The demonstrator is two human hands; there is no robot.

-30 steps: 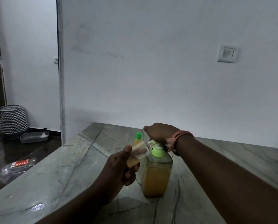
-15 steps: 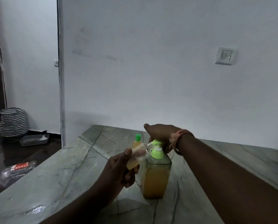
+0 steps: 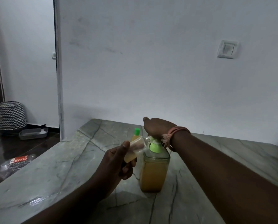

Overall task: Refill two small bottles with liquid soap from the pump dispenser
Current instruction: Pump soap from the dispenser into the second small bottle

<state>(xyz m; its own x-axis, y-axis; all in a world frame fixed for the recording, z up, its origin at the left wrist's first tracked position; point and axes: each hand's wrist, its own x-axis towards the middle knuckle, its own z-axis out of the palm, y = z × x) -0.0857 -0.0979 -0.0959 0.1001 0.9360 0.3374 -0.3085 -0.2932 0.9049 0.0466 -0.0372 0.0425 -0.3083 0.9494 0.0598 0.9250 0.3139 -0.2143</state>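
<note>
A square clear pump dispenser [image 3: 154,172] with amber soap and a green collar stands on the marble counter [image 3: 54,175]. My right hand [image 3: 156,128] lies palm-down on top of its pump head, which it hides. My left hand [image 3: 117,162] grips a small clear bottle [image 3: 135,147], tilted with its open mouth up against the pump spout; a little amber soap sits in its lower end. Behind them stands a second small bottle [image 3: 135,135] with a green cap, mostly hidden.
A white wall with a light switch [image 3: 227,49] rises just behind the counter. The counter's left edge drops to a dark floor holding a patterned basket [image 3: 11,115], a grey tray [image 3: 33,133] and a plastic package [image 3: 17,160].
My right hand has gone down, up, then down again on the pump head. The small bottle stays at the spout. The view tilted slightly.
</note>
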